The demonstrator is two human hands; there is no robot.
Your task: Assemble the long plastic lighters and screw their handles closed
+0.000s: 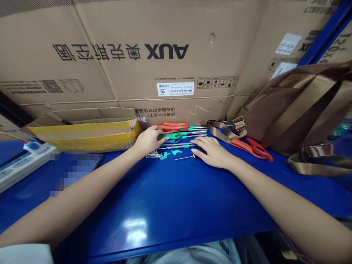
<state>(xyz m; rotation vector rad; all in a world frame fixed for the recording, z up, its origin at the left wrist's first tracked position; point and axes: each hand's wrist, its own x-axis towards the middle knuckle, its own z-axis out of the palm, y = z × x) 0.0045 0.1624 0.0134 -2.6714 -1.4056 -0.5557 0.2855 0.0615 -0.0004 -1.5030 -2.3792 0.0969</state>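
My left hand (148,142) reaches to the back of the table, its thumb and fingers closed on the green loop handle (176,136) of a slim tool with a metal shaft. Behind it lie similar tools with orange handles (173,126) and teal collars. My right hand (211,151) rests at the shaft ends, fingers spread and fingertips by the metal rods (178,146). Under its thumb side lies a thin rod with a yellow end (184,158). Small teal plastic pieces (176,151) and small metal parts (154,155) lie near my left hand.
A yellow-taped cardboard box (85,137) stands at left, beside a white power strip (22,165). A brown bag (291,106) sits at right, with orange and red handles (251,148) before it. Large cardboard (123,22) backs the blue table (170,198).
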